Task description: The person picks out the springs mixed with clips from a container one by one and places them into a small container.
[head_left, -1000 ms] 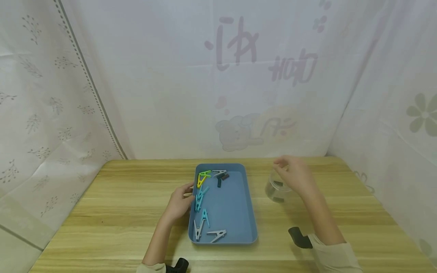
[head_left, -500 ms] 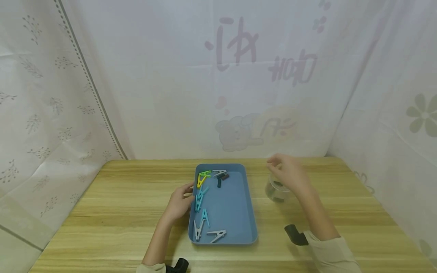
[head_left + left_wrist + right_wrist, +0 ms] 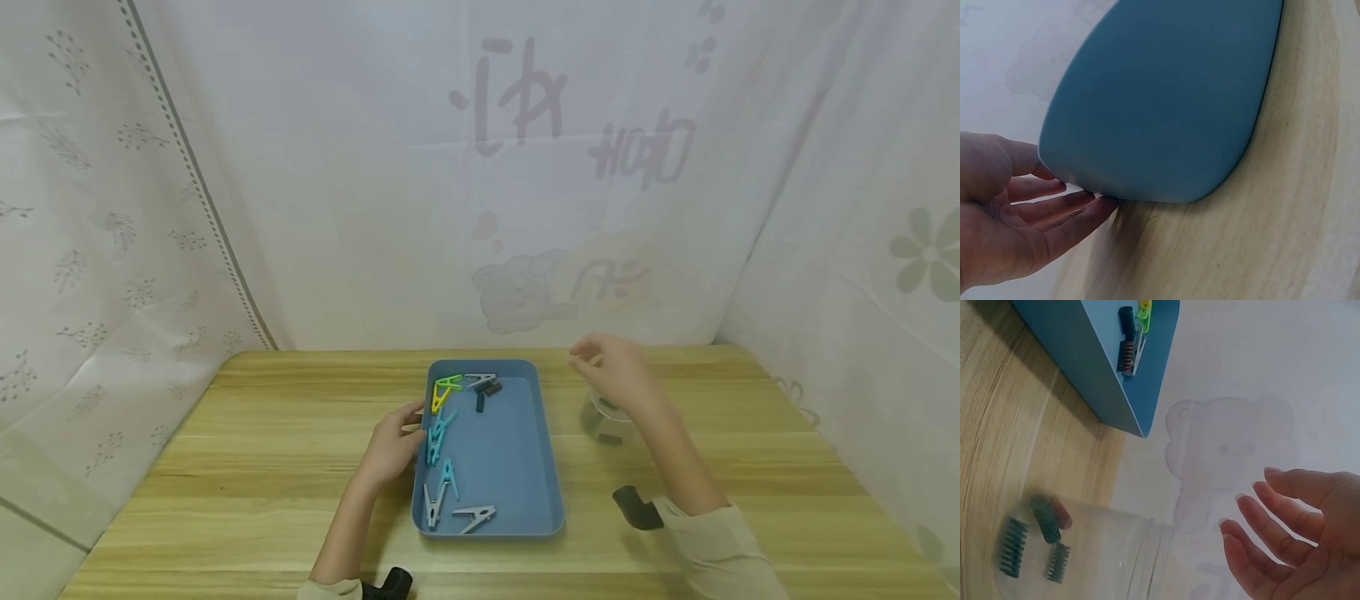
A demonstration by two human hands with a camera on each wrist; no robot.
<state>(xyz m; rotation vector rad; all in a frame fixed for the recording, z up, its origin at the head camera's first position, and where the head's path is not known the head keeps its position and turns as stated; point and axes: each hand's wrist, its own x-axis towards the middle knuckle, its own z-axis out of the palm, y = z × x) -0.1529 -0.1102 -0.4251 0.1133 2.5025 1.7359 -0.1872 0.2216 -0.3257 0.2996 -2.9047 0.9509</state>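
Note:
My left hand [image 3: 393, 446] holds the left side of a blue rectangular tray [image 3: 517, 467]; its thumb is at the rim and its fingers lie against the outer wall [image 3: 1160, 112]. In the tray are green and yellow clothespins [image 3: 441, 400], several turquoise and grey ones, and small dark ridged pieces [image 3: 1127, 325]. My right hand [image 3: 618, 371] hovers above a clear plastic jar [image 3: 609, 429], its fingers loosely bent and nothing visible between them. Dark green ridged pieces [image 3: 1014, 548] and a reddish one [image 3: 1061, 514] lie in the jar's bottom.
The tray and jar stand on a wood-grain table [image 3: 285, 433], the jar to the tray's right. A pale printed cloth [image 3: 375, 208] hangs behind the table and at both sides. Black wrist mounts [image 3: 637, 508] stick out near the cuffs.
My right hand has moved left and slightly up, from over the jar toward the tray. The left hand, the tray and its contents stay in place.

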